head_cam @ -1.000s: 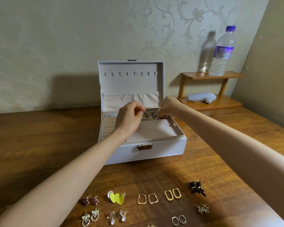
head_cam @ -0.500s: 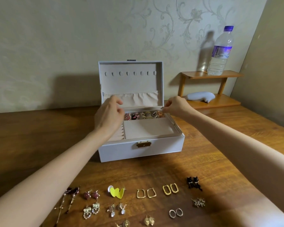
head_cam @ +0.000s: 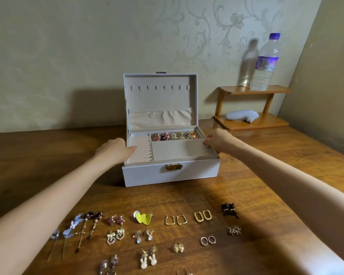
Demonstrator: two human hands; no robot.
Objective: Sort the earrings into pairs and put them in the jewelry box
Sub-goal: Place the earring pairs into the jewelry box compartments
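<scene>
The pale grey jewelry box with raised lid (head_cam: 171, 173) stands on the brown wooden surface (head_cam: 266, 175). Its beige velvet tray (head_cam: 179, 149) holds stored earrings (head_cam: 175, 135) in the rear compartment. The right hand (head_cam: 216, 139) pinches the tray's right edge. The left hand (head_cam: 115, 149) rests against the left rim; its grip cannot be determined. Paired earrings, e.g. the gold rectangular hoops (head_cam: 176, 220), lie in rows near the viewer. These appear light, rigid and small, probably with fragile posts: pinch each by the body. The long-stemmed flower drops (head_cam: 90, 214) are likely to tangle: lift them by the top ornament.
</scene>
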